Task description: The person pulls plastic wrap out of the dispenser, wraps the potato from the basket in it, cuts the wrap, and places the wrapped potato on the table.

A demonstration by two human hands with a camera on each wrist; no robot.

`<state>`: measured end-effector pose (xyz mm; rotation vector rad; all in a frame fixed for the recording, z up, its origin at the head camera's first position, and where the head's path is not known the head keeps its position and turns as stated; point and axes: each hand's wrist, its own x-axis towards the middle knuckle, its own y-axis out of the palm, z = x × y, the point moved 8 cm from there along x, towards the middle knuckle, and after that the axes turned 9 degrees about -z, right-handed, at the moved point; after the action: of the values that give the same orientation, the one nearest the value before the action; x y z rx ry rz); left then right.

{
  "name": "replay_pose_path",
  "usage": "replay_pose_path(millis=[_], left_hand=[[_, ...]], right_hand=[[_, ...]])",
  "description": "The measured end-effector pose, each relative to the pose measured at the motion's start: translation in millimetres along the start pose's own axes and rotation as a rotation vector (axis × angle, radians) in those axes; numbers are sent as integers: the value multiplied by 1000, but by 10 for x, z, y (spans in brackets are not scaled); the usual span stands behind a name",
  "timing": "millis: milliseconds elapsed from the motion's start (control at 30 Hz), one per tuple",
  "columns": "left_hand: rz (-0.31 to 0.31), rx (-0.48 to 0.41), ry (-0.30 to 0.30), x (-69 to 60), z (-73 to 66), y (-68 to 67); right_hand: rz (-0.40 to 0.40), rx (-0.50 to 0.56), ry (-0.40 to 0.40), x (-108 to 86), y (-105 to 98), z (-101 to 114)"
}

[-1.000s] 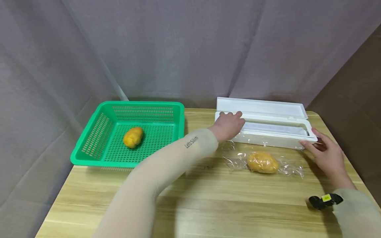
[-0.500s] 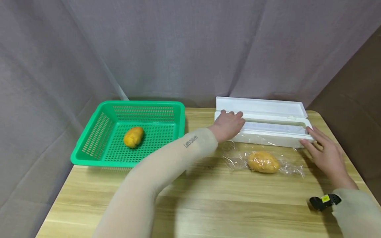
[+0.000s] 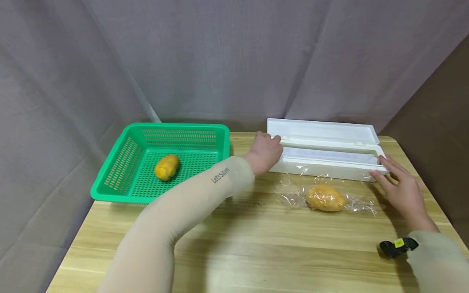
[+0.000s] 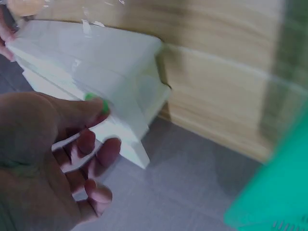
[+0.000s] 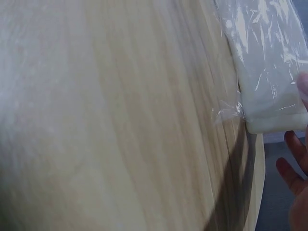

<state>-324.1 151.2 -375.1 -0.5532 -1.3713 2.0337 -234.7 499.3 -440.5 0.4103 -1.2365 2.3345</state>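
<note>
A white cling film dispenser lies along the back of the table, lid raised, a pale roll inside. My left hand is at its left end. In the left wrist view the left thumb touches a small green piece on the dispenser's edge; the other fingers are loosely bent and hold nothing. My right hand grips the right end, thumb on the front face and fingers at the corner. Clear film drapes over the front. A potato wrapped in clear film lies just before the dispenser.
A green plastic basket stands at the table's left back, holding an unwrapped potato. Grey curtains hang close behind the table. A black strap device is on the right wrist.
My left hand has slid left along the dispenser to its left end, uncovering more of the roll. My right hand has stayed at the right end; the view has shifted slightly.
</note>
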Motion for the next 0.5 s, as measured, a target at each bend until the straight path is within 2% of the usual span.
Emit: replay_pose_path(millis=[200, 333, 500], left_hand=[[32, 58, -21, -18, 22, -9], [13, 21, -38, 1, 17, -52], [-31, -31, 5, 62, -89, -57]], right_hand=[[29, 23, 1, -3, 45, 15], [36, 3, 4, 3, 33, 25], [68, -4, -4, 9, 34, 35]])
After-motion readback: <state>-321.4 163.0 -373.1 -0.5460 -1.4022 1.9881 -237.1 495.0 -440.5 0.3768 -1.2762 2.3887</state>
